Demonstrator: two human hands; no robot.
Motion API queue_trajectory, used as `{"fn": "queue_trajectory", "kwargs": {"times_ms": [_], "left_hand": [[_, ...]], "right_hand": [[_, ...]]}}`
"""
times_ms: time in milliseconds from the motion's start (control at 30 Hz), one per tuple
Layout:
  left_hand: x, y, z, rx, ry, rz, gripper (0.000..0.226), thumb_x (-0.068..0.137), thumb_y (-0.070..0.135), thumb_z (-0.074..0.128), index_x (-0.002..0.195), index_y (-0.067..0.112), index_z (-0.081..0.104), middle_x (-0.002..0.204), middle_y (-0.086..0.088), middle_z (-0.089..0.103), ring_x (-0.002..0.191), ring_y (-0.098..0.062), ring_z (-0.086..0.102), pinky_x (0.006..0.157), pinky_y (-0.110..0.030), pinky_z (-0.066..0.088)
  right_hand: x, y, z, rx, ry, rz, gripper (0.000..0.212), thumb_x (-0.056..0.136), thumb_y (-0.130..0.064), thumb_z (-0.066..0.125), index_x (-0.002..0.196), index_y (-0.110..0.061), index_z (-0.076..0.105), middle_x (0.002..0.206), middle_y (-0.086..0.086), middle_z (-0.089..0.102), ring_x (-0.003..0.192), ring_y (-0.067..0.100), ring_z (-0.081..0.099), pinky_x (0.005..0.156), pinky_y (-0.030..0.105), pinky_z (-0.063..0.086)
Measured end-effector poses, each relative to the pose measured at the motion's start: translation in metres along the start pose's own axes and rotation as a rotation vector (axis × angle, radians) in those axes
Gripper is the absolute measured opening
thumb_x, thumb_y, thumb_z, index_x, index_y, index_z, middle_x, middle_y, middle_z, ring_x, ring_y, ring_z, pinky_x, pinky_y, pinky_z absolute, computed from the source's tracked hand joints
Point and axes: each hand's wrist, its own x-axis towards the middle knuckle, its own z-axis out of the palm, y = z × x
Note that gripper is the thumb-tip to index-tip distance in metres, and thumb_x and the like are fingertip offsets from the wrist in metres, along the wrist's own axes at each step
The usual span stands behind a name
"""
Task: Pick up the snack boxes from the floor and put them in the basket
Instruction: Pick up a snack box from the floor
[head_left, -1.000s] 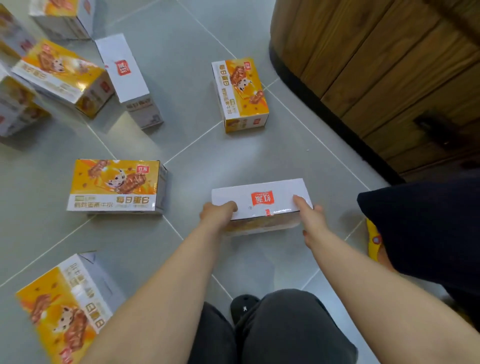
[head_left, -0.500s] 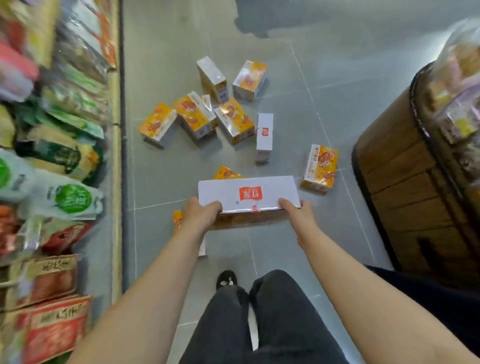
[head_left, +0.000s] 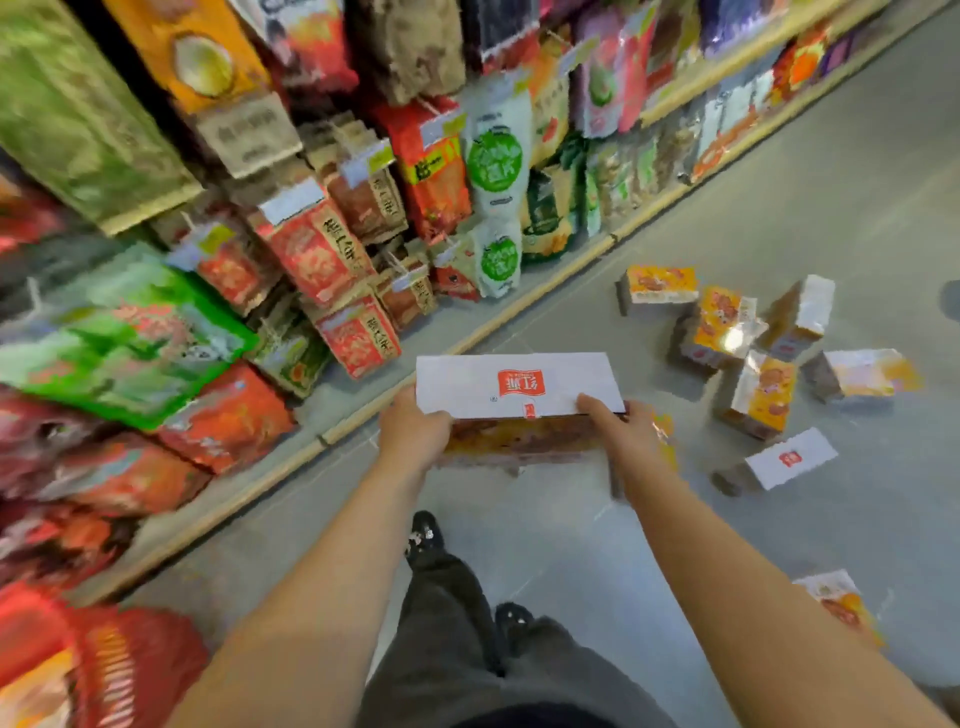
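Grey tiled floor (head_left: 831, 197) is running diagonally from lower centre to upper right and is giving back a soft, even sheen under diffuse indoor light. A shop shelving unit (head_left: 431, 325) is occupying the whole left side and receding towards the top right. A pale strip (head_left: 467, 340) is edging its base along the floor. Red packets (head_left: 311, 254), green bags (head_left: 130, 338) and white-and-green pouches (head_left: 496, 161) are crowding its tiers, with white price tags (head_left: 291, 200) sitting above several rows. The nearest stock is blurring heavily.
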Motion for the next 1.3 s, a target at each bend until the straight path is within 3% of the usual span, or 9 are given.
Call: {"fn": "queue_trajectory", "kwargs": {"times_ms": [133, 233, 400, 567, 767, 867, 967, 1133, 1300], "left_hand": [[-0.025, -0.043, -0.046, -0.086, 0.214, -0.035, 0.031, 0.088, 0.029, 0.048, 0.113, 0.017, 0.064, 0.123, -0.011, 0.065, 0.116, -0.034, 0.057, 0.075, -0.027, 0.035], [-0.056, -0.084, -0.100, -0.219, 0.370, -0.100, 0.027, 0.093, 0.014, 0.049, 0.117, 0.012, 0.061, 0.122, -0.010, 0.063, 0.116, -0.029, 0.057, 0.074, -0.023, 0.032], [-0.102, -0.172, -0.189, -0.410, 0.544, -0.261, 0.030, 0.090, 0.007, 0.046, 0.118, 0.012, 0.056, 0.105, -0.005, 0.057, 0.099, -0.020, 0.054, 0.078, -0.027, 0.039], [-0.148, -0.275, -0.272, -0.493, 0.637, -0.369, 0.039, 0.087, 0.012, 0.048, 0.125, 0.017, 0.055, 0.108, 0.002, 0.057, 0.106, -0.025, 0.058, 0.093, -0.039, 0.049], [-0.205, -0.387, -0.368, -0.505, 0.715, -0.479, 0.045, 0.094, 0.017, 0.043, 0.139, 0.022, 0.046, 0.112, -0.006, 0.063, 0.081, -0.018, 0.059, 0.073, -0.031, 0.051], [-0.219, -0.426, -0.404, -0.546, 0.767, -0.516, 0.050, 0.090, 0.008, 0.042, 0.137, 0.025, 0.048, 0.088, 0.004, 0.059, 0.077, -0.023, 0.058, 0.069, -0.037, 0.051], [-0.220, -0.454, -0.433, -0.626, 0.785, -0.590, 0.047, 0.086, 0.009, 0.046, 0.129, 0.028, 0.054, 0.098, 0.000, 0.063, 0.092, -0.030, 0.065, 0.083, -0.049, 0.057], [-0.159, -0.572, -0.449, -0.815, 0.844, -0.724, 0.041, 0.069, 0.021, 0.057, 0.109, 0.015, 0.062, 0.099, -0.013, 0.071, 0.084, -0.030, 0.069, 0.076, -0.054, 0.058], [-0.142, -0.550, -0.497, -1.047, 0.990, -0.787, 0.021, 0.088, 0.003, 0.051, 0.108, 0.005, 0.048, 0.097, -0.009, 0.061, 0.086, -0.024, 0.060, 0.065, -0.038, 0.055]], "right_hand": [[-0.017, -0.008, 0.049, -0.132, -0.229, -0.049, 0.041, 0.077, -0.025, 0.077, 0.110, -0.006, 0.063, 0.098, 0.006, 0.070, 0.083, 0.017, 0.066, 0.066, 0.025, 0.050], [-0.050, -0.009, 0.109, -0.260, -0.436, -0.112, 0.028, 0.077, -0.011, 0.076, 0.100, -0.008, 0.061, 0.083, 0.000, 0.066, 0.069, 0.010, 0.060, 0.051, 0.012, 0.047], [-0.110, 0.016, 0.217, -0.482, -0.649, -0.249, 0.065, 0.050, -0.023, 0.070, 0.108, 0.003, 0.059, 0.093, 0.009, 0.067, 0.072, 0.016, 0.060, 0.051, 0.018, 0.045], [-0.189, 0.048, 0.317, -0.569, -0.726, -0.252, 0.043, 0.076, -0.001, 0.063, 0.118, -0.003, 0.055, 0.106, 0.013, 0.065, 0.096, 0.028, 0.062, 0.071, 0.030, 0.046], [-0.288, 0.105, 0.433, -0.635, -0.890, -0.229, 0.024, 0.083, 0.001, 0.055, 0.103, -0.006, 0.066, 0.092, 0.010, 0.066, 0.069, 0.011, 0.056, 0.058, 0.026, 0.043], [-0.326, 0.124, 0.479, -0.655, -0.979, -0.233, 0.019, 0.086, -0.003, 0.055, 0.101, -0.009, 0.066, 0.093, 0.009, 0.066, 0.071, 0.009, 0.057, 0.059, 0.025, 0.043], [-0.350, 0.130, 0.518, -0.668, -1.047, -0.266, 0.018, 0.089, -0.009, 0.056, 0.104, -0.012, 0.066, 0.097, 0.005, 0.067, 0.077, 0.009, 0.059, 0.061, 0.026, 0.044], [-0.365, 0.132, 0.610, -0.694, -1.161, -0.303, 0.018, 0.094, -0.006, 0.053, 0.108, -0.013, 0.062, 0.100, 0.007, 0.067, 0.089, 0.023, 0.064, 0.077, 0.037, 0.054], [-0.380, 0.140, 0.716, -0.818, -1.267, -0.345, 0.026, 0.094, -0.009, 0.055, 0.118, -0.016, 0.062, 0.095, 0.000, 0.065, 0.094, 0.022, 0.062, 0.092, 0.044, 0.052]]}}
